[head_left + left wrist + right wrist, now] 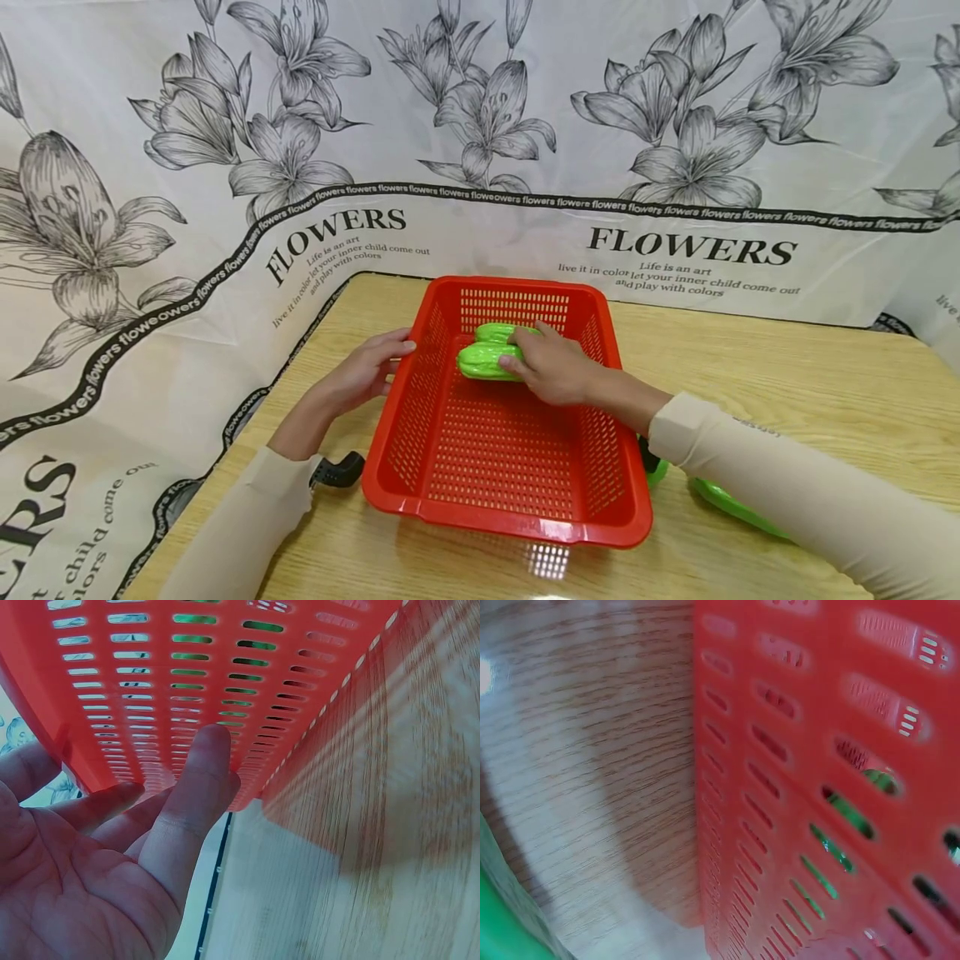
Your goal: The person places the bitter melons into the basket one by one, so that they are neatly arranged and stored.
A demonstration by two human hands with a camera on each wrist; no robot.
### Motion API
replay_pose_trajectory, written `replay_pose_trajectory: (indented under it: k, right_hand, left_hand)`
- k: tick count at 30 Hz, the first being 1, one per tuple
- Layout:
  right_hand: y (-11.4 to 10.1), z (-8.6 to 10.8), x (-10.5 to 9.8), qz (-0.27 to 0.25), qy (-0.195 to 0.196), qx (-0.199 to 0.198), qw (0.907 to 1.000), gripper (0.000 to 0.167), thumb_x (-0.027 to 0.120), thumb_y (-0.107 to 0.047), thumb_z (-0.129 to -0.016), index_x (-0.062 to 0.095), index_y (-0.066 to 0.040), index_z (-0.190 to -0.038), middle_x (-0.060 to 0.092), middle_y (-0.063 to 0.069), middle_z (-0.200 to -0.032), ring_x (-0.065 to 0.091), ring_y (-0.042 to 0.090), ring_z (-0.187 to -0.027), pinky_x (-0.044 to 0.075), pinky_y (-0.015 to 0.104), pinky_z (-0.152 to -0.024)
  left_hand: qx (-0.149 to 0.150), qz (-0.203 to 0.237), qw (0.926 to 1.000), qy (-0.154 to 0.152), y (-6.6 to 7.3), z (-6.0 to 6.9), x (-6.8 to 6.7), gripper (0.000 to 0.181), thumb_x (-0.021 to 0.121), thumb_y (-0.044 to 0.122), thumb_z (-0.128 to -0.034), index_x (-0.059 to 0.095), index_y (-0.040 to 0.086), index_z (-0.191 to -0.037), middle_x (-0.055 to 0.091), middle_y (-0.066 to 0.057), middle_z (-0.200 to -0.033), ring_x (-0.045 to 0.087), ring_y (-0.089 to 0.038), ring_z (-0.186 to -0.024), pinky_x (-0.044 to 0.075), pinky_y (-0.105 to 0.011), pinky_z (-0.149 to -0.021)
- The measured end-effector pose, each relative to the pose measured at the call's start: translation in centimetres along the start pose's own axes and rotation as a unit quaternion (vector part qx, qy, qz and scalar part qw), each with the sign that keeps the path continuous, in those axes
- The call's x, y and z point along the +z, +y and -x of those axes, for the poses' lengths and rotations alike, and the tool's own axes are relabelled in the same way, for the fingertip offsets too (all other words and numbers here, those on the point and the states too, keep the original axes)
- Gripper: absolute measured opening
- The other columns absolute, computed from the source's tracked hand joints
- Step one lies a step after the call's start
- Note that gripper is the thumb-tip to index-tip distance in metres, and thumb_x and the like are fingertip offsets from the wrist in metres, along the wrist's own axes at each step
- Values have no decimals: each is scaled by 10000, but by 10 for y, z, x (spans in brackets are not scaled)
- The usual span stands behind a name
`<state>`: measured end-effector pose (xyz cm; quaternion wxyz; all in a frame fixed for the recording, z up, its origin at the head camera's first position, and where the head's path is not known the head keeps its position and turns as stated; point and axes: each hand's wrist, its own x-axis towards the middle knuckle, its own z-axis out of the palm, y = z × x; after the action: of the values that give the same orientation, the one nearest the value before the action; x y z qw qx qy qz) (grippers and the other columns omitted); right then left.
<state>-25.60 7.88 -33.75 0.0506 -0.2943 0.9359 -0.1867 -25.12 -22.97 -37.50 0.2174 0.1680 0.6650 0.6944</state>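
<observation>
Inside the red basket [517, 530], near its back left, two bumpy green vegetables lie side by side, a front one [483, 362] and a back one [497, 332]. My right hand [557, 367] reaches over the basket's right side and grips the front vegetable, thumb toward me. My left hand [367, 367] rests against the basket's left side; the left wrist view shows its extended fingers [202, 769] touching the perforated outer wall [157, 682]. In the right wrist view the basket's wall [817, 780] blocks the sight of my right hand.
On the wooden table [795, 375], right of the basket, a green item [738, 507] lies partly under my right sleeve. Another green piece [657, 473] shows beside the basket. A flower-printed cloth [495, 233] stands behind the table and along its left side.
</observation>
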Motion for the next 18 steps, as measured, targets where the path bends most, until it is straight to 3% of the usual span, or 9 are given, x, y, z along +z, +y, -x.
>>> replay_pose_trajectory:
  k: [6, 10, 18]
  right_hand:
    - [-3, 2, 5, -7, -223, 404, 9989, 459, 438, -442, -1071, 472, -102, -1378, 520, 113, -1467, 200, 479, -1492, 288, 757, -1007]
    - [-4, 5, 6, 70, -505, 445, 9977, 490, 403, -454, -1076, 396, -116, -1430, 423, 120, -1578, 101, 493, -1517, 222, 778, -1050]
    - [-4, 7, 14, 496, -920, 384, 9938, 579, 375, -508, -1069, 247, -134, -1493, 253, 146, -1657, 65, 505, -1517, 210, 781, -1065]
  left_hand:
    - [-8, -25, 10000, 47, 0, 1, 0, 494, 379, 222, -1095, 352, 19, -1545, 574, -246, -1289, 718, -230, -997, 635, -415, -744]
    - [1, -34, 10000, 11, 0, 0, 0, 498, 380, 229, -1096, 347, 18, -1546, 592, -222, -1266, 718, -223, -988, 635, -407, -744]
    - [43, -8, 10000, -85, -2, 1, -2, 498, 382, 234, -1096, 349, 16, -1543, 614, -180, -1238, 718, -211, -982, 635, -398, -748]
